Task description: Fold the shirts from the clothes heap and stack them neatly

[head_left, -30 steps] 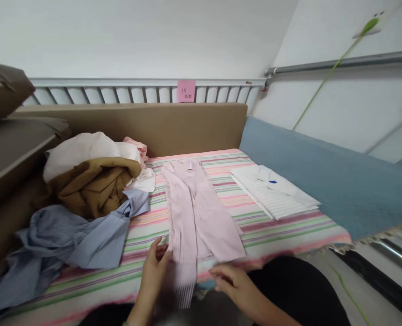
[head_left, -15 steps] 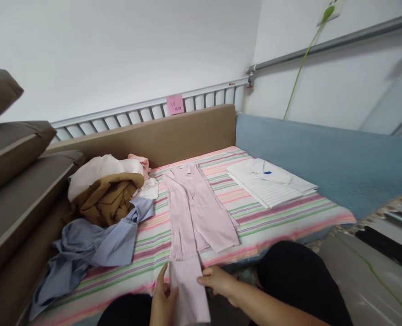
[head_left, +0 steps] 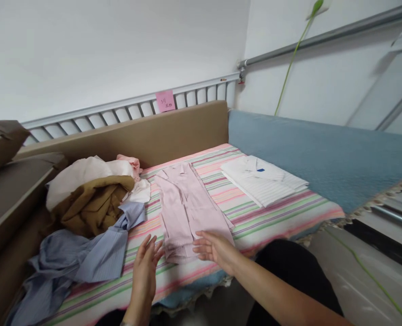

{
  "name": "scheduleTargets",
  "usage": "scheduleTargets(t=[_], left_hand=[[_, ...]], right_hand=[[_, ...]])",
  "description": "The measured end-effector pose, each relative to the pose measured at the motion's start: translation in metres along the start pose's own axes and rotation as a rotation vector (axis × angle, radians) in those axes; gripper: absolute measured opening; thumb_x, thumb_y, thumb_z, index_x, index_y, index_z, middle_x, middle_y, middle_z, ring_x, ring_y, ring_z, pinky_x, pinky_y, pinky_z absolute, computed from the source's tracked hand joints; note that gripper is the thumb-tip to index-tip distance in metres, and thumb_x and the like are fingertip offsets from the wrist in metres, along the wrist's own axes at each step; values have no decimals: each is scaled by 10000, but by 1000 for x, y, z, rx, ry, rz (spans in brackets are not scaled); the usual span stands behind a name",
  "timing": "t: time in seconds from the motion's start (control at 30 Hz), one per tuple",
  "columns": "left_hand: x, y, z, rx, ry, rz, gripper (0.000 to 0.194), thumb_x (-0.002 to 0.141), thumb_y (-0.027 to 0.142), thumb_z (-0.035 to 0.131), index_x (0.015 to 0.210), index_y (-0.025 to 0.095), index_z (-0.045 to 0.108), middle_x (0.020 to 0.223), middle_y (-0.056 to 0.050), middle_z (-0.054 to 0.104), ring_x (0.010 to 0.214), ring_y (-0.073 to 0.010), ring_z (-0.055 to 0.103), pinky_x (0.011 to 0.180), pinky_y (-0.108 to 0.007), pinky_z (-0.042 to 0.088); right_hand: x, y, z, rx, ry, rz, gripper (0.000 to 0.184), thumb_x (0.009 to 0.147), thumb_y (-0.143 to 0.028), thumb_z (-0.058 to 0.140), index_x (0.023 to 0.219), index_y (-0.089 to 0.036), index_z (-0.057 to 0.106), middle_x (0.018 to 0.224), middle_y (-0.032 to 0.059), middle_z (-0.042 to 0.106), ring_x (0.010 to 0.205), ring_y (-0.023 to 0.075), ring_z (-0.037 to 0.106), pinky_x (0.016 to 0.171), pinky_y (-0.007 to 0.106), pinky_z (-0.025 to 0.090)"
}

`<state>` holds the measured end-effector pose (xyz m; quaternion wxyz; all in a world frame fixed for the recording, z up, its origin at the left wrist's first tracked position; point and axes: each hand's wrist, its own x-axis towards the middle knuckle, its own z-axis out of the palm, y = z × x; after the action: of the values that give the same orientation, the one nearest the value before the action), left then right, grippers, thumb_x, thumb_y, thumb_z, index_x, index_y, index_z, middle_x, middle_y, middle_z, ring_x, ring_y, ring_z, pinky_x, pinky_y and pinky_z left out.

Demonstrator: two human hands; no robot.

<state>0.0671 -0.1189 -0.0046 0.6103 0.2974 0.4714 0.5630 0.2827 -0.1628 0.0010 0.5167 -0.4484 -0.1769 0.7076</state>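
The sleeve end of the pink shirt (head_left: pixel 201 203), which ran past its lower edge a moment ago, has been turned back up onto the shirt, and both hands have let go of it.

Nearest, the person's dark-clad knee (head_left: pixel 296 276) shows at the lower right. The left hand (head_left: pixel 145 269) is open with its fingers spread, just beside the lower left corner of the pink shirt. The right hand (head_left: pixel 217 251) is open too, fingers reaching left over the shirt's lower part; whether it touches the fabric I cannot tell.

The pink shirt lies on the striped cloth (head_left: pixel 268 226), collar at the far end, between the two groups of clothes. To its left, a crumpled blue shirt (head_left: pixel 102 258) lies nearest, with brown clothing (head_left: pixel 95 206) and white clothing (head_left: pixel 81 179) heaped behind it. To its right is a folded white shirt (head_left: pixel 265 183) with a small blue patch at the collar.

Beyond the striped cloth stand a brown backrest (head_left: pixel 153 138) and, behind it, a white slatted rail (head_left: pixel 112 115) bearing a pink note (head_left: pixel 165 100).
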Motion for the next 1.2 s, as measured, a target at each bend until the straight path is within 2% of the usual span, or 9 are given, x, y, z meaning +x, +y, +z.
scheduleTargets(t=[0.1,0.23,0.33,0.5,0.63,0.73,0.83,1.03,1.2], left_hand=[[5,-22,-33,245,114,11,511,591,319,741,1048,162,574,1103,-119,615,956,-249,617,696,-300,500],[14,-40,-51,461,93,100,536,581,427,713,1015,136,592,960,-112,661,898,-260,623,679,-329,500],[19,-42,-39,675,23,239,455,651,435,654,990,136,606,975,-118,662,902,-271,621,801,-397,484],[18,-47,2,1256,-191,625,435,759,266,545,1179,154,552,1225,-128,562,1161,-299,477,986,-474,358],[22,-53,27,1592,-271,702,422,789,112,441,1182,199,567,1321,-86,507,1244,-281,396,990,-463,337],[33,-48,33,1659,-334,727,376,818,97,381,1060,215,644,1222,-71,591,1171,-250,478,973,-425,357],[40,-41,36,1626,-310,772,392,844,118,323,1051,191,648,1190,-87,612,1144,-244,510,978,-419,364],[28,-43,39,1659,-535,608,360,841,254,445,1174,235,580,1314,-67,526,1265,-256,408,1037,-455,304],[18,-59,30,1711,-526,723,579,852,437,459,1365,183,374,1445,-124,337,1353,-295,231,1063,-495,258]], right_hand=[[-6,9,-21,-336,72,-90,272,777,-370,561,948,-158,580,863,70,649,678,162,639,582,275,492],[-12,2,-57,-838,222,-485,245,784,-355,521,927,-190,632,929,78,662,866,220,622,787,375,495],[-19,-8,-83,-1148,281,-695,296,813,-332,489,1045,-221,635,1157,94,610,1117,245,524,987,428,384],[-33,-15,-100,-1485,82,-647,536,744,-347,618,1265,-258,527,1438,77,355,1346,275,254,1106,482,185],[-25,-20,-94,-1521,-6,-635,620,720,-438,650,1292,-251,499,1454,90,322,1356,281,225,1111,480,159],[-11,-25,-91,-1430,153,-684,481,806,-410,552,1239,-200,549,1373,124,442,1291,259,358,1076,448,264],[-1,-28,-92,-1343,270,-724,383,828,-327,517,1176,-186,588,1280,129,532,1207,240,457,1031,426,337],[-3,-19,-92,-1370,201,-745,356,806,-326,552,1137,-210,611,1295,112,520,1226,249,431,1037,433,324],[-8,-16,-92,-1424,200,-721,379,805,-352,558,1149,-200,606,1302,117,512,1240,252,413,1047,427,305]])
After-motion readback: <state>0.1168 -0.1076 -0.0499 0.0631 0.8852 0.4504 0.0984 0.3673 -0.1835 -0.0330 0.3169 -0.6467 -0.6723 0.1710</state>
